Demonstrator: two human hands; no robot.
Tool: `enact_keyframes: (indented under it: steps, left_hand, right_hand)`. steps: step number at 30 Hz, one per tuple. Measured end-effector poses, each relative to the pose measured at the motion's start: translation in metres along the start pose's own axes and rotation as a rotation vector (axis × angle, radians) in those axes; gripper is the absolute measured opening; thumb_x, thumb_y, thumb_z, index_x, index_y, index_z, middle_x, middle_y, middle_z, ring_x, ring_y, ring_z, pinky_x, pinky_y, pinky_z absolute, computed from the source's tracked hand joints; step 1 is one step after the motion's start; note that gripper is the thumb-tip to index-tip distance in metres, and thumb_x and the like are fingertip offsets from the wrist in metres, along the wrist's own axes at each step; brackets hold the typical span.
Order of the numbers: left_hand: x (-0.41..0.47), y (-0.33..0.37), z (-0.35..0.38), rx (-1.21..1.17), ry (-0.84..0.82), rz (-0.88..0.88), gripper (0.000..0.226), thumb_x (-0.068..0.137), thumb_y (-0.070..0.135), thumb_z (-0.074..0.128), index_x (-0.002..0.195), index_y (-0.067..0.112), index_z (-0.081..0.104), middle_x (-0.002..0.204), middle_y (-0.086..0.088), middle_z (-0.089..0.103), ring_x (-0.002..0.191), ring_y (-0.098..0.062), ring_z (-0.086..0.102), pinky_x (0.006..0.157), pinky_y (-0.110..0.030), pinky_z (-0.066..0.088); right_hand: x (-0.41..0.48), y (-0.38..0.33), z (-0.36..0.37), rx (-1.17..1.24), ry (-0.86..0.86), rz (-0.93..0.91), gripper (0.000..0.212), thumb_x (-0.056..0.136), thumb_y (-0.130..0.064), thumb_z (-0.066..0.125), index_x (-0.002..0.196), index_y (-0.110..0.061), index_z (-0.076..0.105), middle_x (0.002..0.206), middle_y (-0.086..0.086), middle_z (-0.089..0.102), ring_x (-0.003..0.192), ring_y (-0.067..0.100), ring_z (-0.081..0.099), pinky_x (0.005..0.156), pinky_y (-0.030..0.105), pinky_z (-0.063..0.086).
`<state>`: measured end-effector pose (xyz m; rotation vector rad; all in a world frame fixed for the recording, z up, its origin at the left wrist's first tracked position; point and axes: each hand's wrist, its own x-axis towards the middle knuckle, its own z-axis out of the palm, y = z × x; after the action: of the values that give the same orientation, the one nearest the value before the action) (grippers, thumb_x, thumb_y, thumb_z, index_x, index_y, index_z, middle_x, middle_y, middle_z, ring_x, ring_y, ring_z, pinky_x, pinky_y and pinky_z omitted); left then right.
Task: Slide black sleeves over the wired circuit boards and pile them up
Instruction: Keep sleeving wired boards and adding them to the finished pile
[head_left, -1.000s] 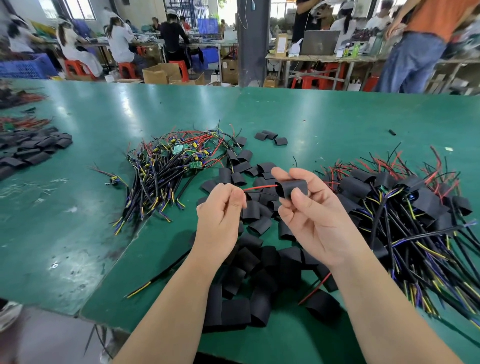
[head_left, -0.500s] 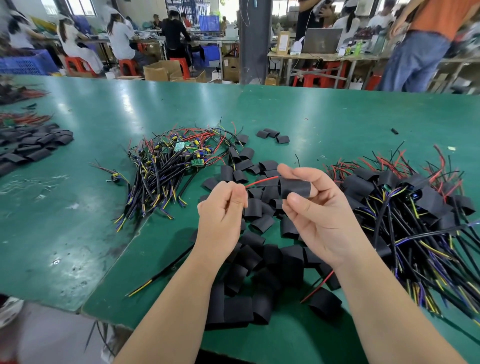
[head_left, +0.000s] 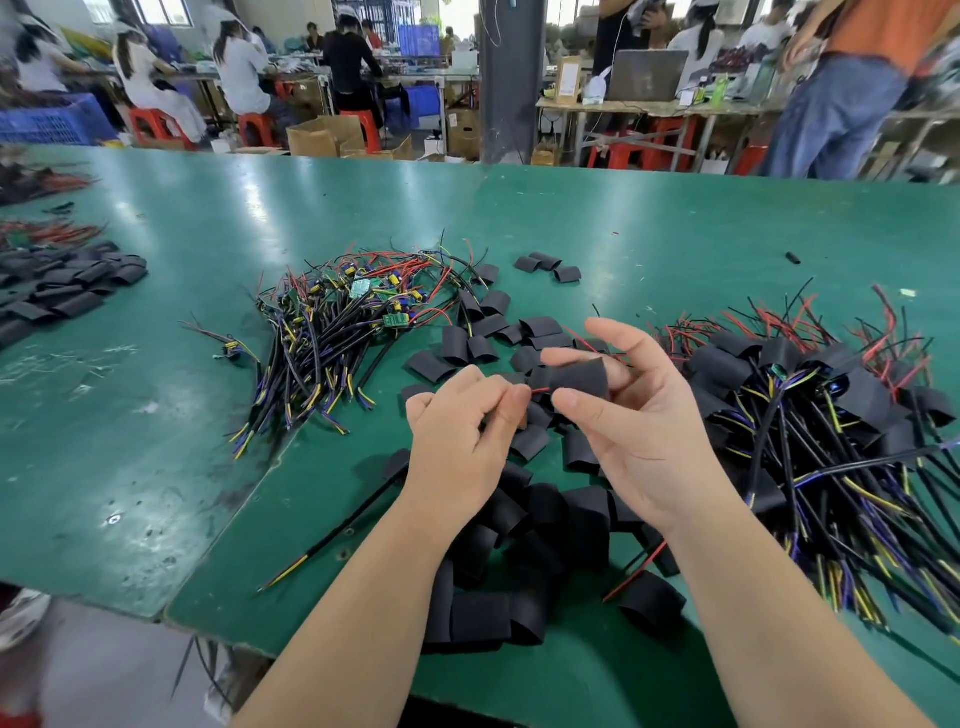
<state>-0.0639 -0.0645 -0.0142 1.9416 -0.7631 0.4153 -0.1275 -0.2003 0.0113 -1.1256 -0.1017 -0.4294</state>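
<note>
Head view, black sleeve (head_left: 579, 379) crosswise, opening leftward

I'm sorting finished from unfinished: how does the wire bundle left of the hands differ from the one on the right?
The left bundle shows bare green boards and no sleeves; the right bundle has black sleeves slipped on. The left bundle looks smaller; the right bundle spreads wider, toward the near edge. Both are tangles of black, yellow and red wires on the green table.
</note>
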Motion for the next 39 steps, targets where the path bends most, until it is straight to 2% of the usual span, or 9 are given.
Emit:
enact_keyframes:
  steps: [7, 13, 17, 19, 23, 28, 32, 35, 39]
  left_hand:
    - [-0.003, -0.002, 0.003, -0.020, -0.051, 0.045, 0.042, 0.094, 0.036, 0.036, 0.066, 0.012, 0.055, 0.071, 0.004, 0.046, 0.065, -0.012, 0.044, 0.072, -0.040, 0.033]
    - [-0.003, -0.014, -0.007, 0.170, -0.133, -0.069, 0.055, 0.079, 0.057, 0.052, 0.127, 0.030, 0.053, 0.117, 0.012, 0.050, 0.107, -0.013, 0.041, 0.092, -0.030, 0.030]
    - [-0.001, -0.025, -0.010, 0.346, -0.167, -0.156, 0.018, 0.081, 0.052, 0.064, 0.083, 0.034, 0.066, 0.099, 0.015, 0.056, 0.096, -0.014, 0.049, 0.081, -0.030, 0.030]
    - [-0.001, -0.031, -0.011, 0.262, -0.131, -0.179, 0.036, 0.084, 0.051, 0.063, 0.060, 0.025, 0.053, 0.069, 0.008, 0.055, 0.070, -0.014, 0.051, 0.067, -0.033, 0.038]
    - [-0.002, -0.029, -0.014, -0.030, -0.262, -0.246, 0.024, 0.084, 0.047, 0.066, 0.067, 0.030, 0.062, 0.054, 0.008, 0.061, 0.048, -0.007, 0.049, 0.051, -0.024, 0.041]
    - [0.002, -0.022, -0.016, -0.353, -0.214, -0.362, 0.037, 0.087, 0.043, 0.058, 0.067, 0.014, 0.067, 0.057, 0.013, 0.060, 0.060, -0.018, 0.055, 0.062, -0.023, 0.039]
    - [0.002, -0.020, -0.020, -0.365, -0.193, -0.343, 0.030, 0.098, 0.025, 0.052, 0.077, 0.013, 0.072, 0.058, 0.015, 0.065, 0.040, 0.002, 0.035, 0.045, -0.011, 0.029]
    - [0.003, -0.016, -0.021, -0.505, -0.134, -0.347, 0.017, 0.094, 0.012, 0.057, 0.088, 0.014, 0.073, 0.072, 0.006, 0.074, 0.045, 0.009, 0.048, 0.051, -0.002, 0.034]
    - [0.004, -0.015, -0.021, -0.662, -0.075, -0.395, 0.015, 0.089, 0.005, 0.061, 0.089, 0.012, 0.074, 0.053, 0.011, 0.063, 0.046, 0.005, 0.045, 0.049, -0.007, 0.035]
  right_hand:
    - [-0.001, 0.012, 0.010, 0.079, 0.058, 0.177, 0.027, 0.078, -0.001, 0.062, 0.103, -0.011, 0.068, 0.095, 0.012, 0.073, 0.076, 0.015, 0.063, 0.062, 0.017, 0.049]
    - [0.006, 0.002, -0.002, 0.268, 0.216, 0.147, 0.034, 0.093, 0.009, 0.044, 0.113, -0.012, 0.061, 0.096, 0.008, 0.075, 0.059, 0.005, 0.058, 0.060, 0.014, 0.049]
    - [0.008, -0.004, -0.010, 0.375, 0.261, 0.117, 0.031, 0.093, 0.006, 0.044, 0.114, -0.011, 0.059, 0.097, 0.006, 0.075, 0.061, 0.005, 0.053, 0.064, 0.013, 0.049]
    - [0.009, -0.005, -0.012, 0.401, 0.272, 0.106, 0.029, 0.094, 0.006, 0.043, 0.113, -0.010, 0.058, 0.098, 0.004, 0.074, 0.060, 0.004, 0.053, 0.064, 0.012, 0.049]
    - [0.011, -0.006, -0.016, 0.393, 0.349, 0.092, 0.024, 0.095, 0.006, 0.043, 0.102, -0.009, 0.061, 0.097, 0.001, 0.075, 0.061, 0.005, 0.050, 0.061, 0.012, 0.047]
    - [0.013, -0.008, -0.021, 0.351, 0.456, 0.088, 0.025, 0.095, 0.007, 0.044, 0.098, -0.011, 0.062, 0.092, 0.000, 0.075, 0.059, 0.005, 0.049, 0.053, 0.010, 0.044]
    - [0.011, -0.007, -0.020, 0.398, 0.297, 0.101, 0.026, 0.082, -0.003, 0.058, 0.105, -0.016, 0.060, 0.099, 0.004, 0.073, 0.065, 0.009, 0.043, 0.060, 0.013, 0.042]
    - [0.009, -0.006, -0.019, 0.483, 0.113, 0.074, 0.038, 0.069, -0.011, 0.078, 0.105, -0.018, 0.067, 0.101, 0.006, 0.071, 0.061, 0.008, 0.047, 0.062, 0.017, 0.046]
    - [0.006, -0.005, -0.015, 0.534, -0.021, 0.062, 0.043, 0.054, -0.023, 0.093, 0.094, -0.019, 0.077, 0.098, 0.007, 0.071, 0.058, 0.005, 0.053, 0.064, 0.017, 0.049]
